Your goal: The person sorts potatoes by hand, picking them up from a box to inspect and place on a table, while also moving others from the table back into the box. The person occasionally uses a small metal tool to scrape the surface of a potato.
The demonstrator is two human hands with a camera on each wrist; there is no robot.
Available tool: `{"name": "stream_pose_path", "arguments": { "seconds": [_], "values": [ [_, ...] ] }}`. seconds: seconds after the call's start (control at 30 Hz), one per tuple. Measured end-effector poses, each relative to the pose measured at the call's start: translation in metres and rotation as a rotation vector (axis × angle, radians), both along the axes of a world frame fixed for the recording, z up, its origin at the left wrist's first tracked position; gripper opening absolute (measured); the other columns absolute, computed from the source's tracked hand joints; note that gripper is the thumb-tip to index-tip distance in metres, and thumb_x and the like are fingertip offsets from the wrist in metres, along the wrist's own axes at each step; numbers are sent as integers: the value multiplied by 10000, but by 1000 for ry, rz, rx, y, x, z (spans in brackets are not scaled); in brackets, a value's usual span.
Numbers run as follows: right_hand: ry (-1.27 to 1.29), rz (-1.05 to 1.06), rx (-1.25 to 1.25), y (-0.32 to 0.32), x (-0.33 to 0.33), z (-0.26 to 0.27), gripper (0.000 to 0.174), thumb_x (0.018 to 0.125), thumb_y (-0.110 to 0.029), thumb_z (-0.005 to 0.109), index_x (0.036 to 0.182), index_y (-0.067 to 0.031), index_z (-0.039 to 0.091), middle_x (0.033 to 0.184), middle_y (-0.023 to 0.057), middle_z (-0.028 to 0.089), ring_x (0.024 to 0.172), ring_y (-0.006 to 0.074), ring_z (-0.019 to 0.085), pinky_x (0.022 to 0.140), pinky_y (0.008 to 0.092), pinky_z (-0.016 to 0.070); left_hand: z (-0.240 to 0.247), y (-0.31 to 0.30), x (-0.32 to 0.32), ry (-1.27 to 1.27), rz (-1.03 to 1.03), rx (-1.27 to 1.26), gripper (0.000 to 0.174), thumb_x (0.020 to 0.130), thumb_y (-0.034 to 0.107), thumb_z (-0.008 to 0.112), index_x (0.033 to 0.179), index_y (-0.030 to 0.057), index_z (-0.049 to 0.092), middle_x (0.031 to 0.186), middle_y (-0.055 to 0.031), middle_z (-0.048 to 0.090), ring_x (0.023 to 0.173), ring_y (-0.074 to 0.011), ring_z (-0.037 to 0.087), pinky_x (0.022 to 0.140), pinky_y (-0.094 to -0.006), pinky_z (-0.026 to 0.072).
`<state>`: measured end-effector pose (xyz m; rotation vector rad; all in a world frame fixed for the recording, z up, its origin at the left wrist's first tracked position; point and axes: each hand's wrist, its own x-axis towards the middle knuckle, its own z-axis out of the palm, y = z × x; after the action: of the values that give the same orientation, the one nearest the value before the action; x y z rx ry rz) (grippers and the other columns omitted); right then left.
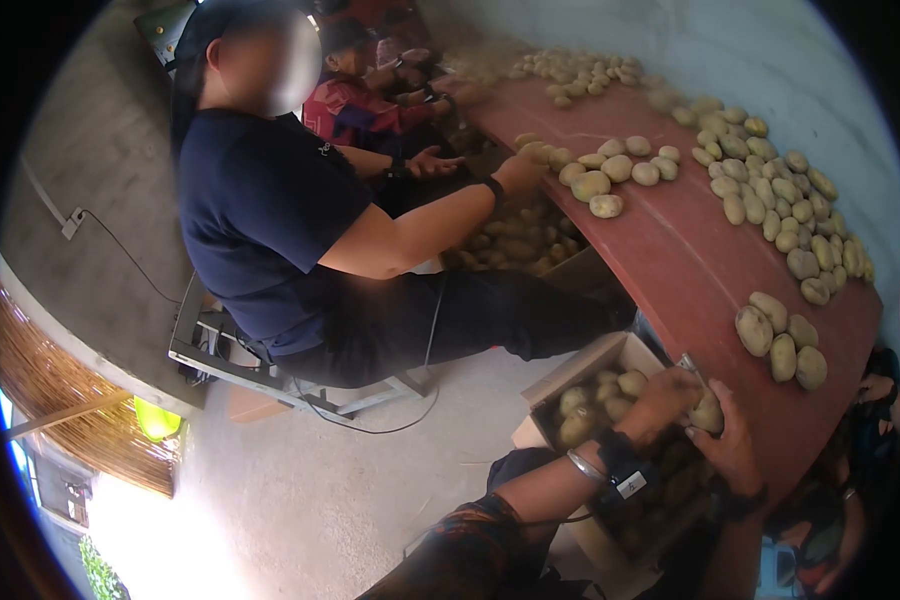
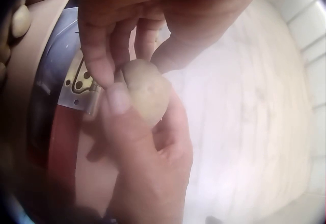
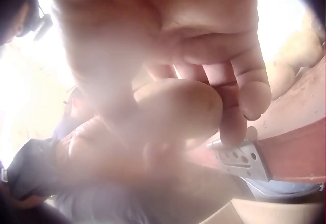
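A potato (image 1: 708,414) is held between both hands beside the metal hinge (image 1: 686,366) at the red table's edge. My right hand (image 1: 735,440) grips it, the thumb pressed on its near side in the left wrist view, where the potato (image 2: 146,91) shows between the right hand (image 2: 153,157) and left hand (image 2: 168,20). The left hand (image 1: 670,400) has bent fingertips and thumb at its top. In the right wrist view the right hand's (image 3: 198,35) curled fingers are around the potato (image 3: 183,107); the left hand (image 3: 97,147) is blurred.
An open cardboard box (image 1: 570,375) of potatoes stands under the hands. Potato piles (image 1: 770,200) lie on the red table (image 1: 660,250) along the wall. A seated person in a dark shirt (image 1: 260,190) reaches to a nearer group; others sit beyond and at lower right.
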<state>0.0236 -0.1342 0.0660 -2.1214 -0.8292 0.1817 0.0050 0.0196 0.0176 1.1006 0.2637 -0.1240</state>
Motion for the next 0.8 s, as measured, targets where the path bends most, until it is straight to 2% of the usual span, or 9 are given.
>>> {"name": "stream_pose_path", "arguments": {
  "seconds": [0.23, 0.63, 0.8],
  "values": [
    [-63, 20, -23, -2, -2, 0, 628, 661, -86, 695, 1216, 22, 421, 1117, 237, 515, 1053, 360, 511, 900, 379, 396, 11, -2, -4, -30, 21, 126, 145, 792, 55, 551, 933, 23, 539, 810, -27, 560, 697, -95, 534, 576, -230, 460],
    [29, 27, 10, -6, -2, -4, 601, 707, -136, 680, 1221, 20, 412, 1112, 246, 513, 1046, 365, 508, 889, 381, 398, -5, -10, 0, -63, 34, 192, 119, 798, 53, 521, 909, 33, 558, 808, -7, 552, 741, -88, 514, 637, -225, 439],
    [28, 34, 20, -5, -2, -4, 593, 707, -144, 681, 1208, 32, 418, 1103, 250, 513, 1034, 372, 508, 886, 387, 398, -7, -9, 1, -53, 19, 155, 105, 802, 58, 518, 896, 34, 558, 798, -8, 551, 732, -87, 514, 625, -224, 439]
  ]
}}
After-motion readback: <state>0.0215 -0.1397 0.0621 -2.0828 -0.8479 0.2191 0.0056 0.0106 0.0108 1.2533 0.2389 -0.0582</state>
